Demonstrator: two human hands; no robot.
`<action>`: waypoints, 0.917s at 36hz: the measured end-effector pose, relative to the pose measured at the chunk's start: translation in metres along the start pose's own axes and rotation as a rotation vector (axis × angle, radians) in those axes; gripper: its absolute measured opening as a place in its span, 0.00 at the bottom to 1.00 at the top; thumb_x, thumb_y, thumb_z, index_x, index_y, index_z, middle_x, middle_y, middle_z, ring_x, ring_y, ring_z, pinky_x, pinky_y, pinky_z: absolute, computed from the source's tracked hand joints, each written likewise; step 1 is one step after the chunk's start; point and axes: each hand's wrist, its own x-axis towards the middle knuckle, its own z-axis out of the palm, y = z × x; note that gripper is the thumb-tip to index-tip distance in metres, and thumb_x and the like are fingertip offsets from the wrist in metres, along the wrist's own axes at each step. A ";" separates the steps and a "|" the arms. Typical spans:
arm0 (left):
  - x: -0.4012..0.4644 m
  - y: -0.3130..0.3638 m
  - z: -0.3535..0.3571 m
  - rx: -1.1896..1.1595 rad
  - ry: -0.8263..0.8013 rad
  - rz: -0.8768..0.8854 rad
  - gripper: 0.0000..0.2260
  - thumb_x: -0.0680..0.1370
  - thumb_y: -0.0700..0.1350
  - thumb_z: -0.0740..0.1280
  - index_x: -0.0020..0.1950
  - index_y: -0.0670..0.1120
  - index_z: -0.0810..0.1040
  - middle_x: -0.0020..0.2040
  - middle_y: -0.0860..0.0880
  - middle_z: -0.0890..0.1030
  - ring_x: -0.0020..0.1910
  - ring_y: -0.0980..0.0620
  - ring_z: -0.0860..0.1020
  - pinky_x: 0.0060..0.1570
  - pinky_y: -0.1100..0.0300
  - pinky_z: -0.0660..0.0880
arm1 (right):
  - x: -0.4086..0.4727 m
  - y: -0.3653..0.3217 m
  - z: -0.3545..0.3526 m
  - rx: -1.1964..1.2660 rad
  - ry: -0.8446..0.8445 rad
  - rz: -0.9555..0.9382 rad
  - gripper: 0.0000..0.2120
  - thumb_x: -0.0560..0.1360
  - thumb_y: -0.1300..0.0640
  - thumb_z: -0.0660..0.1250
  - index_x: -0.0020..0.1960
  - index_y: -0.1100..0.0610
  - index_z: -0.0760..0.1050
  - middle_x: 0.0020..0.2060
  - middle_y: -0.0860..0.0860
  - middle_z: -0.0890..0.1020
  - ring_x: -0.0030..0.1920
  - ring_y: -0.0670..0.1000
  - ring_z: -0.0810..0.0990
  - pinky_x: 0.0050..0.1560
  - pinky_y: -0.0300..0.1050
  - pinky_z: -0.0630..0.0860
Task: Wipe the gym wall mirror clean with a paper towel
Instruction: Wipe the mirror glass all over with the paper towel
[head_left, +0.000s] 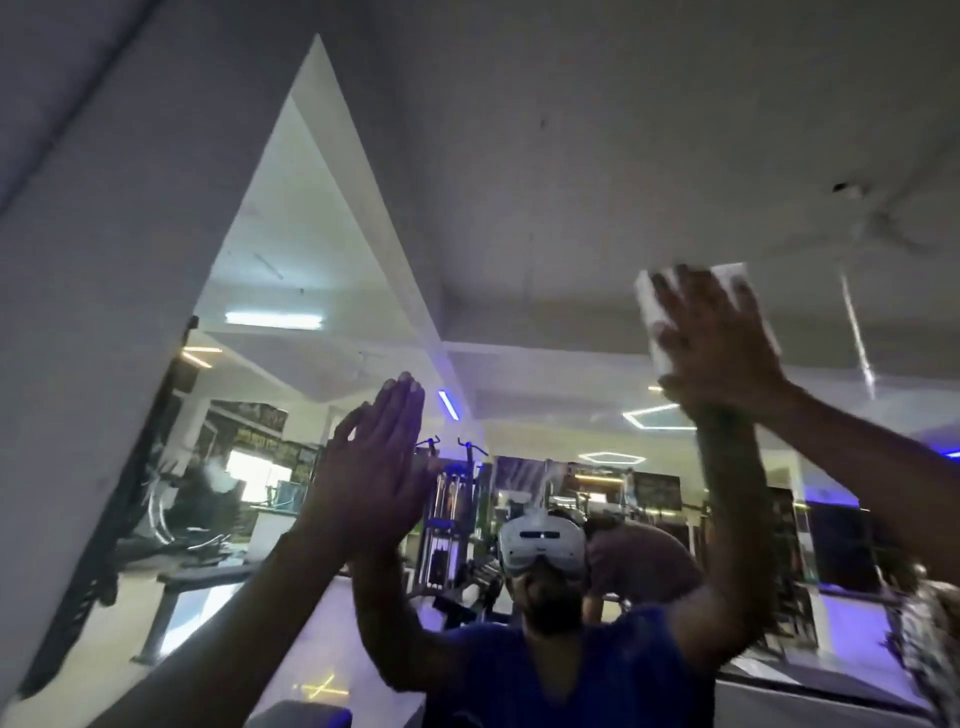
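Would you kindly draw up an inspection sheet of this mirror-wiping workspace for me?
Surface: wall mirror fills the view, reflecting the gym.
Job's things: white paper towel flat against the glass, high on the right.
Clutter: nothing seen.
Grippers: right hand presses the towel with spread fingers; left hand flat on the glass, empty.
Cables: nothing seen.
Surroundings: white wall at left; weight machines and a bench show in reflection.

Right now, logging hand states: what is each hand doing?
Left hand: open, fingers straight, flat against the mirror.
Right hand: open, fingers spread, pressing the towel on the mirror.
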 end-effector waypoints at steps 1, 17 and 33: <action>-0.001 -0.002 0.001 -0.018 0.000 0.002 0.34 0.82 0.60 0.52 0.84 0.43 0.59 0.85 0.46 0.56 0.84 0.50 0.55 0.78 0.47 0.59 | 0.004 0.007 0.000 0.053 -0.014 0.165 0.39 0.78 0.41 0.50 0.86 0.53 0.50 0.84 0.60 0.57 0.83 0.63 0.58 0.78 0.73 0.55; -0.005 -0.009 0.008 -0.057 0.021 0.031 0.35 0.82 0.63 0.50 0.86 0.46 0.53 0.86 0.49 0.51 0.85 0.52 0.50 0.80 0.51 0.53 | -0.020 -0.030 -0.009 0.032 0.030 -0.205 0.34 0.72 0.38 0.57 0.71 0.56 0.78 0.81 0.62 0.65 0.79 0.68 0.65 0.74 0.77 0.59; -0.003 -0.003 0.001 -0.066 0.080 0.060 0.35 0.81 0.59 0.53 0.82 0.38 0.63 0.83 0.42 0.60 0.82 0.45 0.62 0.75 0.44 0.63 | -0.064 -0.089 -0.018 0.148 0.057 -0.427 0.28 0.81 0.44 0.56 0.77 0.52 0.72 0.83 0.58 0.63 0.82 0.61 0.61 0.79 0.72 0.55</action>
